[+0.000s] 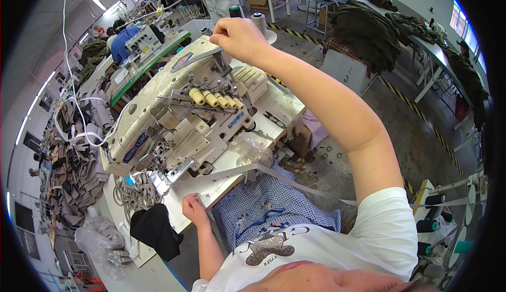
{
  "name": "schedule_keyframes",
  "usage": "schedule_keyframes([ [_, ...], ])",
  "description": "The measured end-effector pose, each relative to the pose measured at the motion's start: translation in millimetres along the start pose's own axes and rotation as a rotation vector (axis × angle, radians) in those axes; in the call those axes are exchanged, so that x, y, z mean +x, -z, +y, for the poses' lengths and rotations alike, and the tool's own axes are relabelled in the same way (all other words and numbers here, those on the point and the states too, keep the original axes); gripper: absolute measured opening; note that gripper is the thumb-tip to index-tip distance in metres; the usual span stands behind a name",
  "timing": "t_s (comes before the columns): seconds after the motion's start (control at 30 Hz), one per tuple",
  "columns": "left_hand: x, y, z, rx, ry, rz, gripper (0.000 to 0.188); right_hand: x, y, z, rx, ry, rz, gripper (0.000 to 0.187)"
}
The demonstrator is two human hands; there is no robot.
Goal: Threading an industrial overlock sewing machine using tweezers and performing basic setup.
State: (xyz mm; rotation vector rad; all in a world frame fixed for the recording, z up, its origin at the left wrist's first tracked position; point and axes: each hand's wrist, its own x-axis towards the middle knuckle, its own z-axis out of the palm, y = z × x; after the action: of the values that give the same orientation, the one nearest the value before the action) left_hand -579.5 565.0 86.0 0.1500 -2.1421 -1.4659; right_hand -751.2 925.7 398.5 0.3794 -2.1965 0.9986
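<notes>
A cream industrial sewing machine stands on a white table, with a row of yellow thread-tension knobs. My right hand reaches over its top, fingers pinched together near the thread cones; what they hold is too small to make out. Behind that hand stand a grey thread cone and a dark one with a green top. At the table's front edge, below the needle area, my left hand rests with fingers apart and holds nothing. A long grey flat band runs from the needle area off to the right.
Coiled grey cord and a black cloth lie left of my left hand. Snips and a clear plastic bag lie right of the machine. Piled garments and thread spools stand to the right.
</notes>
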Motion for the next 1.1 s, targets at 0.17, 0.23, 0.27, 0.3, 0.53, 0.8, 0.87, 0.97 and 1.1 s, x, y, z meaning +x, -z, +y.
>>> schedule_keyframes([
  [0.17,0,3,-8,0.025,0.006,-0.035,0.036,-5,3,0,-0.056,0.034,-0.01,0.022],
  [0.23,0,3,-11,0.046,-0.005,-0.041,0.035,-7,3,0,-0.071,0.038,-0.025,0.023],
  [0.27,0,4,-12,0.056,-0.011,-0.043,0.035,-8,3,1,-0.079,0.018,-0.029,0.024],
  [0.3,0,4,-13,0.056,-0.009,-0.041,0.035,-8,3,2,-0.086,-0.001,-0.034,0.025],
  [0.53,0,4,-6,0.056,-0.026,-0.045,0.034,2,9,5,-0.039,-0.162,-0.037,0.034],
  [0.8,-2,0,-2,0.089,-0.087,-0.04,0.031,29,-2,29,0.19,-0.48,-0.116,0.036],
  [0.87,-1,1,-3,0.101,-0.096,-0.038,0.032,27,-5,28,0.219,-0.392,-0.003,0.032],
  [0.97,-1,3,-5,0.122,-0.113,-0.047,0.032,31,7,16,0.589,-0.264,0.162,0.025],
  [1.1,-1,1,2,0.124,-0.097,-0.064,0.032,33,17,7,0.618,0.316,0.245,0.019],
])
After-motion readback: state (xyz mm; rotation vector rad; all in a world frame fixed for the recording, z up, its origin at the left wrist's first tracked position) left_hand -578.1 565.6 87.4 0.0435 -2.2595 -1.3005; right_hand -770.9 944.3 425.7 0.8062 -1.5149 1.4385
